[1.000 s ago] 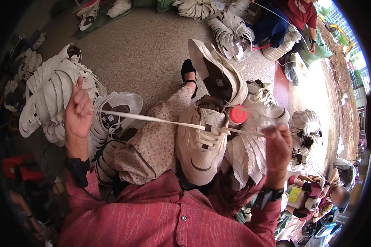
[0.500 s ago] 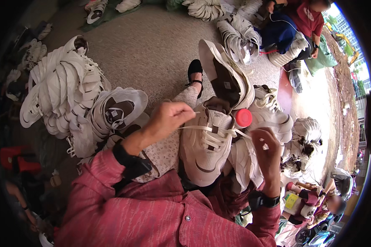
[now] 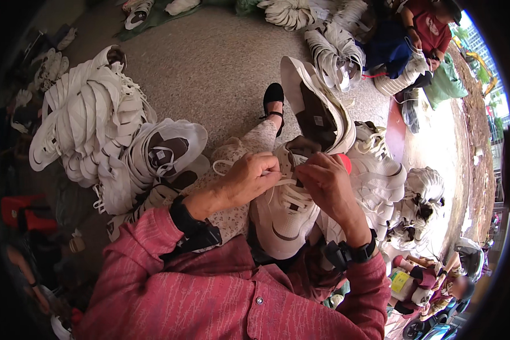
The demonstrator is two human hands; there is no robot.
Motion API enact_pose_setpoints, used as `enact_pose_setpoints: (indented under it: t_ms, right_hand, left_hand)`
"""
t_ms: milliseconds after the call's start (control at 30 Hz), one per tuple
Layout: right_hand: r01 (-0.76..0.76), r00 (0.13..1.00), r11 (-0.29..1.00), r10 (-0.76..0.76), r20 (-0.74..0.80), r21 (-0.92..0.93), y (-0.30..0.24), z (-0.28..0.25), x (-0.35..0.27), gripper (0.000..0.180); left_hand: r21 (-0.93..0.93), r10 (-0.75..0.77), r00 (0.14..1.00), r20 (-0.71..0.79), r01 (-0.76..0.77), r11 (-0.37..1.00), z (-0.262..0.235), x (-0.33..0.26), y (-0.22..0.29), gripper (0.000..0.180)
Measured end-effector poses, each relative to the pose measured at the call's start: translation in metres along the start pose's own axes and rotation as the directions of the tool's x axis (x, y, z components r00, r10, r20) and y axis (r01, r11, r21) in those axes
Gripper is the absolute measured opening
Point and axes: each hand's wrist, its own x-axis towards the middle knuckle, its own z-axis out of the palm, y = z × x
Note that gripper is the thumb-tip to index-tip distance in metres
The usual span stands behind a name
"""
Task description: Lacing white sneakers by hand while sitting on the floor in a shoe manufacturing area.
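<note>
A cream-coloured shoe upper (image 3: 286, 226) rests on my lap, toe toward me, its white laces crossing the front. Over its left side, my left hand (image 3: 246, 178) is closed in a pinch on the shoelace (image 3: 223, 163), a loop of which shows behind the fingers. My right hand (image 3: 326, 184) is also closed, pinching the lace at the upper's top eyelets. The two sets of fingertips are close together but apart. Fingers hide part of the lacing and the tongue. Behind the right hand a red round lid (image 3: 344, 163) is partly covered.
Nested shoe uppers (image 3: 90, 113) are heaped on the left, with another bunch (image 3: 167, 150) beside my leg. More uppers (image 3: 314, 107) stand just beyond my lap, and others (image 3: 374, 170) lie to the right. A co-worker (image 3: 430, 28) sits at the far right holding uppers.
Both hands have come together over the upper's top eyelets; the right hand moved left and up from the side. The co-worker's hands have moved onto the stack of uppers.
</note>
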Motion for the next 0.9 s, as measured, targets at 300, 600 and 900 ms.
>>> enact_pose_setpoints:
  t_ms: [300, 600, 900]
  right_hand:
    - [-0.182, 0.979, 0.869, 0.119, 0.163, 0.460, 0.012, 0.005, -0.006, 0.014]
    - [-0.407, 0.910, 0.767, 0.292, 0.295, 0.495, 0.008, -0.010, -0.013, 0.012]
    - [-0.407, 0.896, 0.772, 0.232, 0.380, 0.489, 0.018, -0.005, -0.009, 0.013]
  left_hand:
    - [0.317, 0.136, 0.985, -0.108, -0.096, 0.944, 0.021, 0.009, 0.003, 0.014]
    - [-0.030, 0.274, 0.918, 0.288, -0.277, 0.960, -0.031, 0.050, 0.017, 0.040]
    - [-0.067, 0.183, 0.842, 0.508, -0.173, 0.983, -0.024, 0.063, 0.007, 0.023]
